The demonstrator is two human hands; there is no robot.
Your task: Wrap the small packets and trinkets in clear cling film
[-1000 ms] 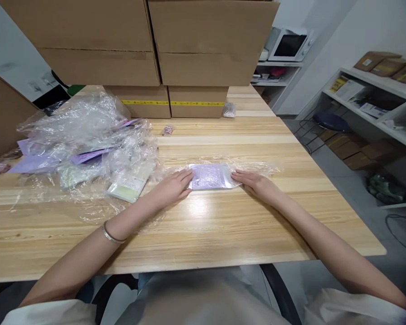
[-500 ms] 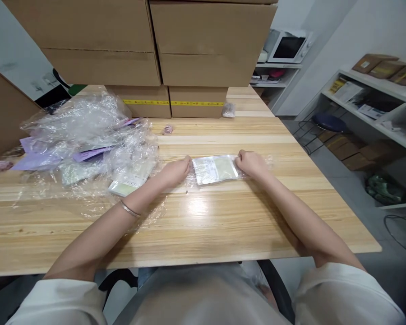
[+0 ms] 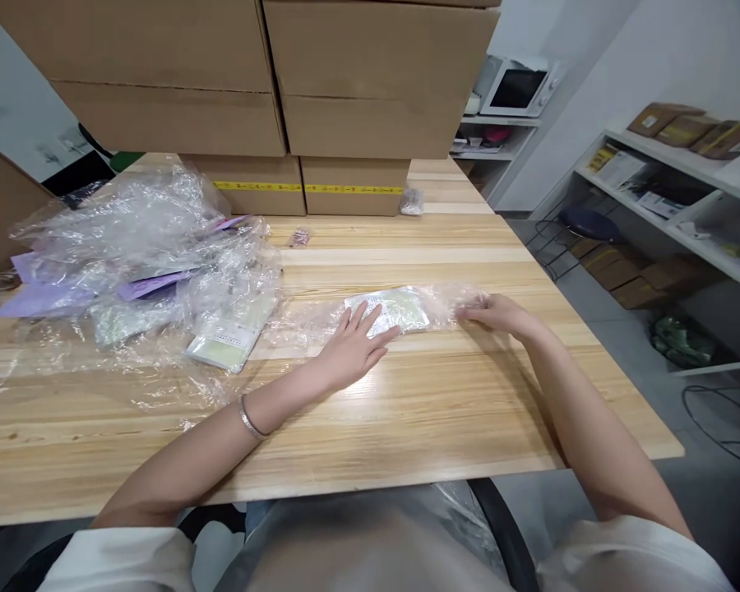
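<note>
A flat silvery packet (image 3: 412, 309) with a pale green panel and printed label lies on the wooden table inside clear plastic wrap (image 3: 445, 299). The wrap stretches out past both ends of the packet. My left hand (image 3: 349, 352) rests with fingers spread over the packet's near left part, hiding some of the label. At the wrap's right end, my right hand (image 3: 499, 316) pinches the crinkled film between thumb and fingers. Further left, a similar packet (image 3: 225, 345) lies at the edge of a heap of crumpled clear plastic (image 3: 154, 210).
Purple sheets (image 3: 154, 285) poke out of the heap. Large cardboard boxes (image 3: 376, 107) stand stacked along the table's back. A small pinkish packet (image 3: 299, 238) and a small clear bundle (image 3: 412, 202) lie before them. Shelves (image 3: 672, 218) stand on the right beyond the table edge.
My left hand has let go of the wrap's left side and spread over the packet. My right hand has slid right to the wrap's end, leaving the film stretched out.
</note>
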